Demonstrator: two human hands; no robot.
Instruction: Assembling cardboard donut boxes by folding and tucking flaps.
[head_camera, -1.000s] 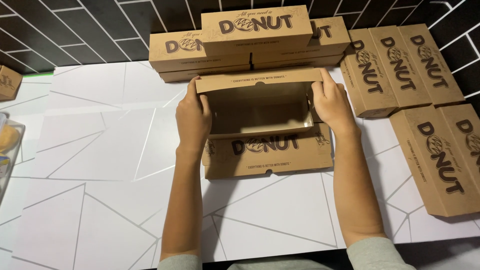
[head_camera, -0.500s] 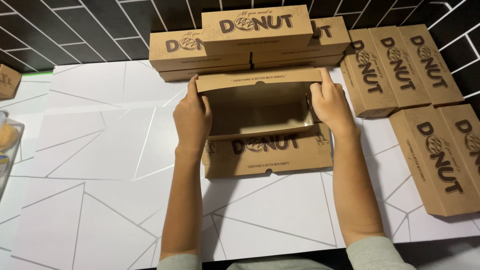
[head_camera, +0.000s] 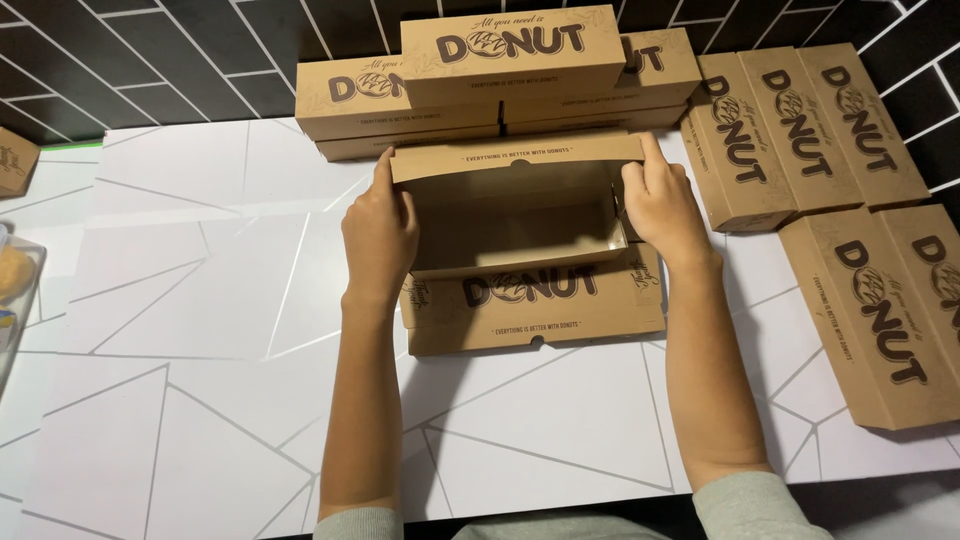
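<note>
A white surface (head_camera: 200, 300) with thin grey lines fills most of the view, and a wall (head_camera: 150, 60) of dark tiles rises behind it. Closed brown cardboard boxes ring the work area. A stack (head_camera: 510, 75) of them stands at the back, just behind the open box, with one long box on top of the lower ones. A row (head_camera: 810, 125) of three closed boxes lies side by side to the right of it, and a pair (head_camera: 890, 310) lies nearer on the right, well apart from the hands. At the far left edge, the corner of another brown box (head_camera: 15, 160) shows, and below it part of a clear tray (head_camera: 15, 290) with something yellow inside that cannot be made out.

The open box (head_camera: 520, 225) sits in the middle of the surface, hard against the stack. It is empty: only its bare brown floor and walls show. One flap lies flat toward the person, and the far wall stands upright.

The left hand (head_camera: 378, 232) grips the box's left end, fingers up along the wall. The right hand (head_camera: 660, 205) clamps the right end, thumb inside and fingers reaching the top edge of the far wall.
</note>
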